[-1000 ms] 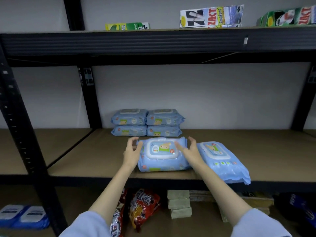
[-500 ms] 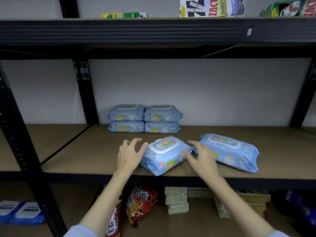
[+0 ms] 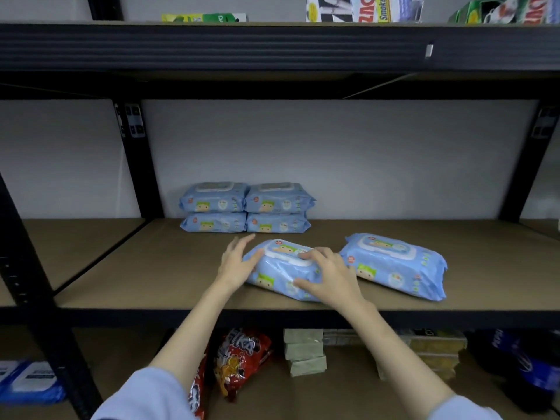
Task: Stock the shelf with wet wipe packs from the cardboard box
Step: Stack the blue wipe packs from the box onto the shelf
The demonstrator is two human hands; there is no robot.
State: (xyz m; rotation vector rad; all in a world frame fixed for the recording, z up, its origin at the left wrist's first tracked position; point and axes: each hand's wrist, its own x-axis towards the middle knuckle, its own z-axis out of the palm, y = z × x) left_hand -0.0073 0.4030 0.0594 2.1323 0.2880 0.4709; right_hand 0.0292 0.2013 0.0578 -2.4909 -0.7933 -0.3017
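Fingers [image 3: 306,255] of right hand [image 3: 330,275] now curl over turned pack [image 3: 281,272]; left hand [image 3: 236,263] spread against its end; squaring for stacking

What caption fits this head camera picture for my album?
Two hands, left hand and right hand, holding a soft blue wet wipe pack on the brown shelf board.
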